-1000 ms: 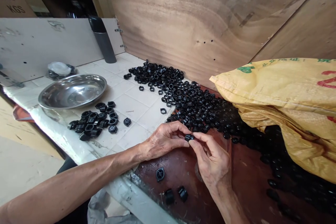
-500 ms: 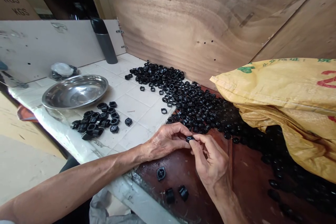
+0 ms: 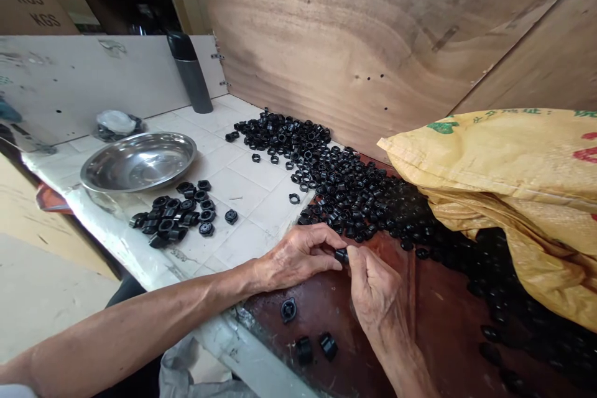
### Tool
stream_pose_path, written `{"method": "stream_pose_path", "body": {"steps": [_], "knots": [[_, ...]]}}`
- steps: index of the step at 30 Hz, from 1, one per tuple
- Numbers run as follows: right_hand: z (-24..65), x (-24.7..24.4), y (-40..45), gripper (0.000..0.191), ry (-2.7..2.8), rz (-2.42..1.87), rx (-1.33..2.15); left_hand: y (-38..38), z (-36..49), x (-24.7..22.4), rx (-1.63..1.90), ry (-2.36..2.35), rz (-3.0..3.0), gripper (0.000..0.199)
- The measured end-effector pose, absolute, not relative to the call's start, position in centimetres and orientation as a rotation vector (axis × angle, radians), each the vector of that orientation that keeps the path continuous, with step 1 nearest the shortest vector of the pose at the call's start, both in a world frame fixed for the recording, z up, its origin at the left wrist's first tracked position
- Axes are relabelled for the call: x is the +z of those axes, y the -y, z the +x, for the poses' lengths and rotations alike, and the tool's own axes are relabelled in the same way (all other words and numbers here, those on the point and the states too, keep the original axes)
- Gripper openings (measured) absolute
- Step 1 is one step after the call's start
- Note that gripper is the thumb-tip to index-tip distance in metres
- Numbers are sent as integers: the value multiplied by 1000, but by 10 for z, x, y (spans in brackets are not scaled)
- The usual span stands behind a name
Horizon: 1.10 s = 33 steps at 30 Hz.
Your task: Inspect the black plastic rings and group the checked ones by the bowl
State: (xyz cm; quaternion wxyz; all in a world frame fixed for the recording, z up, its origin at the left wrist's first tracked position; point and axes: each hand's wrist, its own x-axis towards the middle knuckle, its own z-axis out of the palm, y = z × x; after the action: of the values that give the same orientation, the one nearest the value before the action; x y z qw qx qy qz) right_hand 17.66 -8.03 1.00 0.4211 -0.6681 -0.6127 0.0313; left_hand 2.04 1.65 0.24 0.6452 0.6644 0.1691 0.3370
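Between my fingertips is a small black plastic part (image 3: pixel 342 255), partly hidden by them. My left hand (image 3: pixel 301 256) pinches it from the left with thumb and fingers. From the right, my right hand (image 3: pixel 375 286) closes its thumb and fingers on the same part. Below my hands, a round black cap (image 3: pixel 288 309) and two more black caps (image 3: pixel 328 346) lie on the reddish-brown surface (image 3: pixel 443 323). Just beyond my fingers spreads a large heap of black rings (image 3: pixel 345 186).
Left of the heap, a cluster of black caps (image 3: pixel 168 219) lies on white tiles (image 3: pixel 247 183) beside a steel bowl (image 3: pixel 140 165). A dark bottle (image 3: pixel 191 78) stands behind. A wooden board (image 3: pixel 326 31) walls the back. At right, a yellow woven sack (image 3: pixel 504 161) overlies black parts.
My right hand has rolled over, its fingers now more curled behind the thumb at the black part. The left hand keeps its pinch. The whole view has shifted slightly.
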Motion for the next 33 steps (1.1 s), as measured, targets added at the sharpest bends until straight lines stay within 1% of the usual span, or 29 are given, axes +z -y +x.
{"method": "stream_pose_path", "body": {"steps": [2, 5, 8, 11, 14, 17, 20, 21, 23, 24, 27, 28, 30, 31, 33], "knots": [[176, 11, 82, 31, 1498, -1692, 81, -15, 22, 3, 735, -426, 1381, 24], [177, 12, 83, 31, 1589, -1594, 131, -13, 24, 4, 709, -467, 1217, 28], [178, 12, 84, 25, 1626, -1563, 106, -13, 23, 5, 711, -452, 1250, 25], [179, 13, 84, 40, 1603, -1639, 100, -14, 21, 4, 717, -452, 1321, 24], [179, 17, 85, 38, 1604, -1658, 145, -15, 20, 4, 719, -487, 1336, 25], [178, 21, 86, 42, 1604, -1680, 176, -16, 19, 6, 715, -514, 1374, 25], [177, 23, 86, 34, 1606, -1644, 225, -16, 18, 8, 706, -511, 1328, 24], [176, 24, 86, 34, 1619, -1639, 238, -16, 18, 8, 701, -515, 1319, 24], [176, 24, 86, 41, 1630, -1654, 242, -16, 17, 9, 694, -530, 1315, 24], [175, 24, 87, 41, 1608, -1660, 242, -16, 17, 10, 693, -535, 1314, 25], [176, 25, 87, 29, 1538, -1634, 287, -16, 16, 12, 690, -529, 1318, 25], [176, 26, 87, 30, 1546, -1639, 308, -16, 16, 12, 690, -530, 1325, 24], [177, 26, 87, 39, 1580, -1670, 311, -16, 16, 12, 689, -540, 1336, 25], [177, 26, 86, 39, 1580, -1675, 295, -16, 16, 12, 689, -544, 1334, 25], [179, 25, 86, 25, 1551, -1639, 290, -15, 17, 10, 693, -536, 1327, 26]]}}
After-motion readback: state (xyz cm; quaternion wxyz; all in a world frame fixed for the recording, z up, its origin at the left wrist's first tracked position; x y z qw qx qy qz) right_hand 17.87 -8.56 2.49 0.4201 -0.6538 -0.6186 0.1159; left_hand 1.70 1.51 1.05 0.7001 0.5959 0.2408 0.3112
